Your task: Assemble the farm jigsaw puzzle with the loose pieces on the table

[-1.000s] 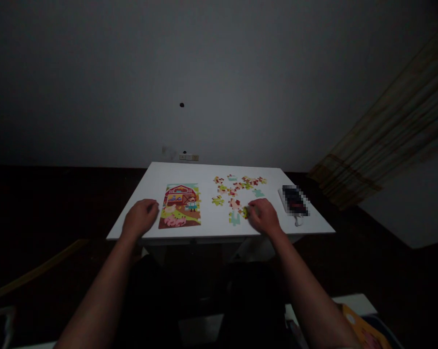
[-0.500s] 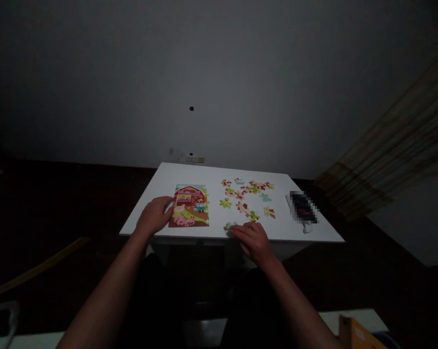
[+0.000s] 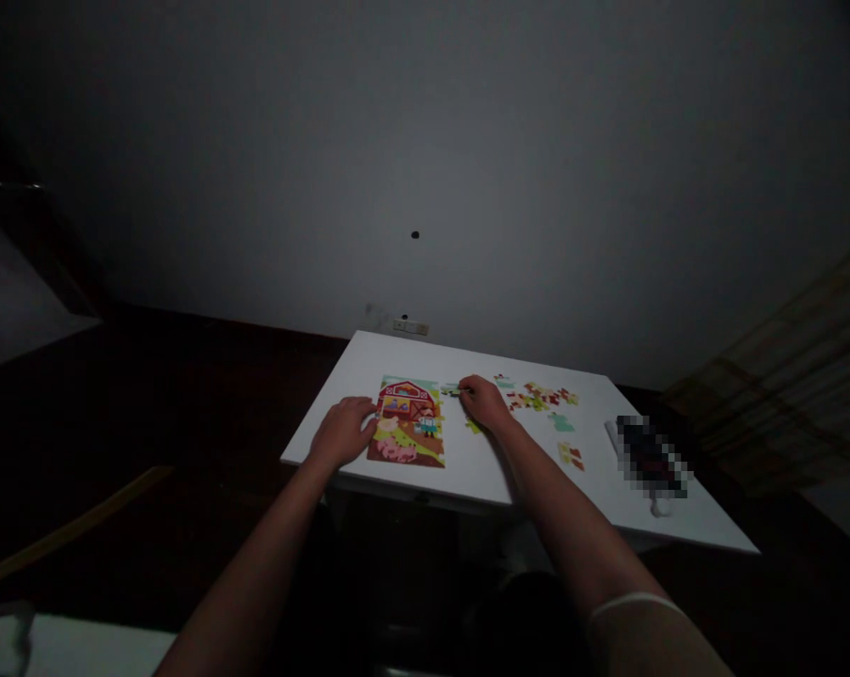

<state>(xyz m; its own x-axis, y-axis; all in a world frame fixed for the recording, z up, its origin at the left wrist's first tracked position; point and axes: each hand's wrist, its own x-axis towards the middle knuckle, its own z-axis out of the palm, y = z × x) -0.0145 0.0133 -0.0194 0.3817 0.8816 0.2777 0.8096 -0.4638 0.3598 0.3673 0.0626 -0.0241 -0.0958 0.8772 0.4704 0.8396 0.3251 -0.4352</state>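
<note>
The right grip [image 3: 482,402] pinches a green puzzle piece [image 3: 451,389] just beside the farm puzzle [image 3: 409,423]. The left grip [image 3: 341,432] lies open, touching that puzzle's left edge. Loose pieces [image 3: 538,397] sit right of the right grip on the desk [image 3: 467,480].

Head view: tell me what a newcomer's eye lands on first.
The bright red-barn jigsaw puzzle stands out first, near the front of the white table, with the left hand on its left edge. The right hand sits at its top right corner, beside loose puzzle pieces. Further right lies a dark pixelated object.
</note>
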